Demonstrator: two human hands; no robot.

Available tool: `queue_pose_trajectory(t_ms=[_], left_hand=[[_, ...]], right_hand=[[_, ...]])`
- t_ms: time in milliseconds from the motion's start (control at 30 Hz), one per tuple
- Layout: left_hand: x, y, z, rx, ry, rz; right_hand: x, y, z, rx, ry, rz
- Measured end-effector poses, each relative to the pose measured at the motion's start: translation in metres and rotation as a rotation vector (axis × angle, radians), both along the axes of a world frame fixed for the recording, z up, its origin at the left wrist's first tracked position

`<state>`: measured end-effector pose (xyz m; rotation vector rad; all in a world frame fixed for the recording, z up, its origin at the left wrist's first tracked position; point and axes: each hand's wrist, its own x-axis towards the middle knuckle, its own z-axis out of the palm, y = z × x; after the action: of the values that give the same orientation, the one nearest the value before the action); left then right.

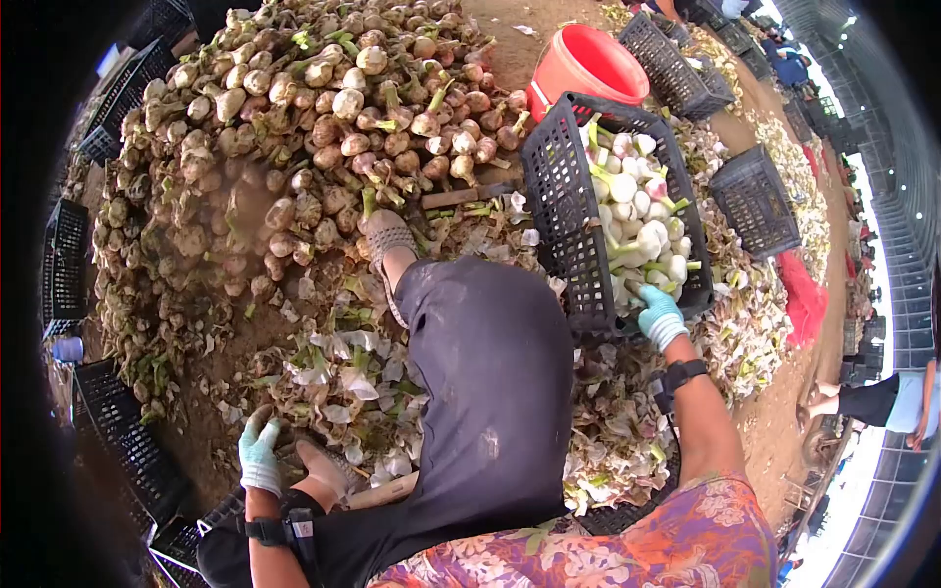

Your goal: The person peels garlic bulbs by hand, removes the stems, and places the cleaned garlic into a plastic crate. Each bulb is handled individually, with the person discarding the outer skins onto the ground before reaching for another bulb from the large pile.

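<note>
My right hand (pixel 660 315), in a pale green and white glove, reaches over the near end of a black plastic crate (pixel 566 230). Its fingers are extended at the nearest bulbs, and their tips are partly hidden. Peeled white garlic bulbs (pixel 642 201) with short green stems fill the crate. My left hand (pixel 260 456), gloved the same way, hangs low beside my shoe (pixel 325 465), above the dirt and loose skins. The fingers of that hand are slightly bent and apart, with nothing visible between them.
A large heap of unpeeled garlic (pixel 323 108) lies ahead and left. Shed garlic skins (pixel 353 377) cover the ground around my legs. Behind the crate stands a red bucket (pixel 588 69). More black crates (pixel 755 201) are at both sides. A person (pixel 882 402) is at the far right.
</note>
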<state>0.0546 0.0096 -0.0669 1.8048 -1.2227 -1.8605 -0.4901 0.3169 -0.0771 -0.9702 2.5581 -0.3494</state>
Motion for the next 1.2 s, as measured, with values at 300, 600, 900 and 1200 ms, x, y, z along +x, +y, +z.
queue_pose_trajectory(t_ms=[300,600,900,1200], left_hand=[[-0.004,-0.005,-0.010,0.011,-0.031,0.096],[-0.006,-0.001,-0.013,0.102,-0.068,0.171],[-0.025,0.000,-0.010,0.152,0.012,0.123],[-0.017,0.003,-0.022,0.213,-0.042,0.103]], right_hand=[[-0.084,-0.106,0.061,-0.101,0.491,-0.008],[-0.090,-0.125,0.011,0.072,0.460,-0.374],[-0.110,-0.039,-0.012,-0.370,-0.011,-0.257],[0.020,-0.025,0.117,0.661,-0.053,0.305]])
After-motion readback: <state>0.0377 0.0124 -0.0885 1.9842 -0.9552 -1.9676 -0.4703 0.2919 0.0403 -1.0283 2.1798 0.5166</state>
